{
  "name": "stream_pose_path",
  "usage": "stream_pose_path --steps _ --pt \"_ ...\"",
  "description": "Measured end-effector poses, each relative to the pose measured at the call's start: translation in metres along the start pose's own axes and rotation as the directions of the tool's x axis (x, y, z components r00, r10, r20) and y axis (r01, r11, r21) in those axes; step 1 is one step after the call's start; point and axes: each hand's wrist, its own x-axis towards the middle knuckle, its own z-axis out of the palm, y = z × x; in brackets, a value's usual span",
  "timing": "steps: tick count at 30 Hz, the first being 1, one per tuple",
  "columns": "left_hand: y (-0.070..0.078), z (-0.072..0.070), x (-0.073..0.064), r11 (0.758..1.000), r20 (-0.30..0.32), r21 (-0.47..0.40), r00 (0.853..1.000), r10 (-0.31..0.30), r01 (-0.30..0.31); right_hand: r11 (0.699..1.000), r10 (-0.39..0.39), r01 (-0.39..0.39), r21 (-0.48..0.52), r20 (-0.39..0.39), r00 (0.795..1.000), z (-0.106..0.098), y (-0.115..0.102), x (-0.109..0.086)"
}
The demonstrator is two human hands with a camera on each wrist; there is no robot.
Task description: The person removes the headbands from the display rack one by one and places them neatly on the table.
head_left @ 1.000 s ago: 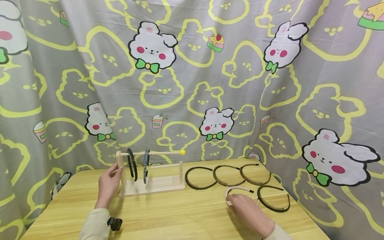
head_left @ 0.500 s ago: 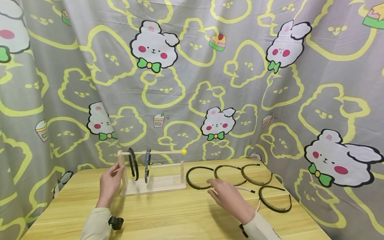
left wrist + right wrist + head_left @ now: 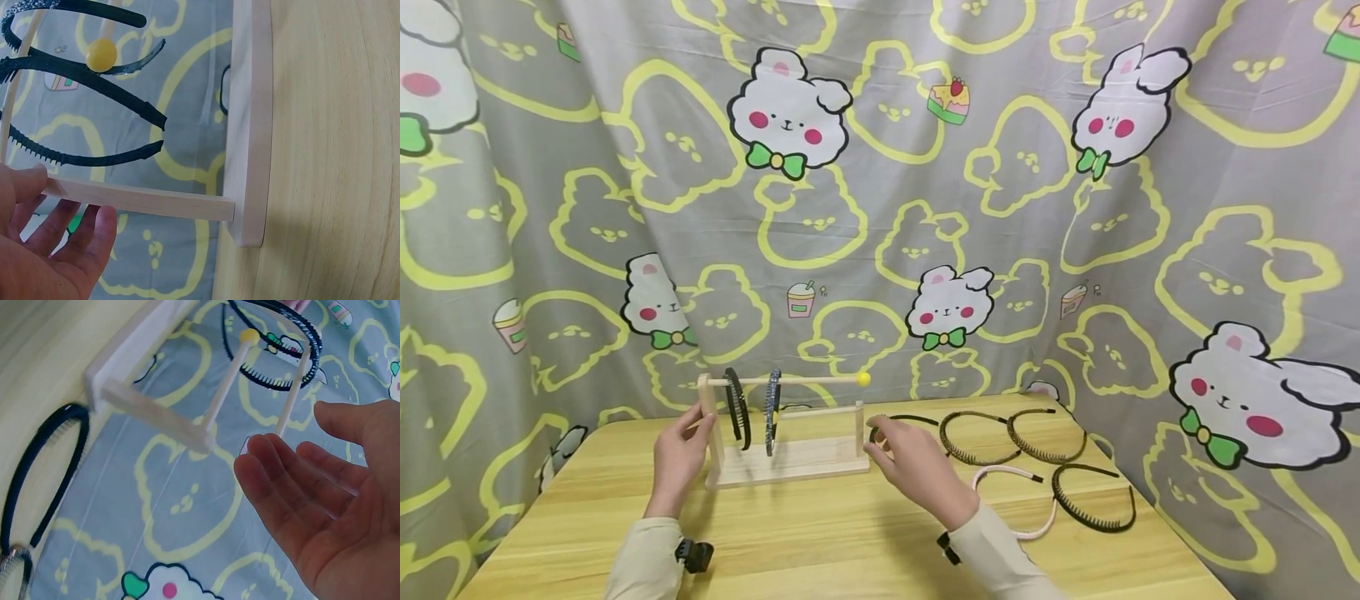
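A wooden headband rack (image 3: 790,465) stands on the table, with a black toothed headband (image 3: 737,410) and a blue patterned headband (image 3: 771,417) hanging on its upper rod. My left hand (image 3: 681,454) pinches the rack's left post (image 3: 144,200), thumb on one side and fingers on the other. Near the rack's right post (image 3: 860,429), my right hand (image 3: 925,475) hovers with relaxed fingers and nothing in them. Behind it, a black headband (image 3: 917,419) on the table is partly hidden. In the right wrist view, the rod's yellow ball end (image 3: 249,337) lies beyond my fingertips.
On the right side of the table (image 3: 820,542) lie a pink headband (image 3: 1037,533) and several dark toothed ones, among them a black headband (image 3: 1093,525) near the right edge. A patterned curtain (image 3: 865,192) hangs directly behind the table.
My right hand has let go of the pink headband, which lies on the table, and has moved left and up toward the rack. The left hand stays at the post.
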Motion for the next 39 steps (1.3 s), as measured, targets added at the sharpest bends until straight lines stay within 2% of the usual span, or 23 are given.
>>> stream_pose_path --steps 10,20,29,34,39 --pt "0.001 0.0 0.0 1.0 -0.003 -0.007 1.0 0.006 -0.006 0.993 0.047 -0.038 0.11 -0.085 0.995 0.02 -0.022 0.033" --pt "0.003 0.001 -0.001 1.0 0.01 -0.024 1.0 -0.001 0.001 0.973 0.097 -0.056 0.225 -0.173 0.98 0.037 -0.046 0.057" --pt "0.001 0.0 -0.001 1.0 0.005 -0.026 1.0 -0.001 0.001 0.926 0.14 -0.064 0.371 -0.182 0.973 0.049 -0.073 0.08" --pt "0.002 0.0 -0.003 0.999 0.025 -0.044 1.0 -0.01 0.011 0.908 0.16 -0.085 0.41 -0.15 0.976 0.058 -0.082 0.083" --pt "0.003 -0.001 -0.003 0.999 0.017 -0.038 1.0 -0.006 0.006 0.9 0.166 -0.096 0.426 -0.13 0.978 0.07 -0.085 0.085"
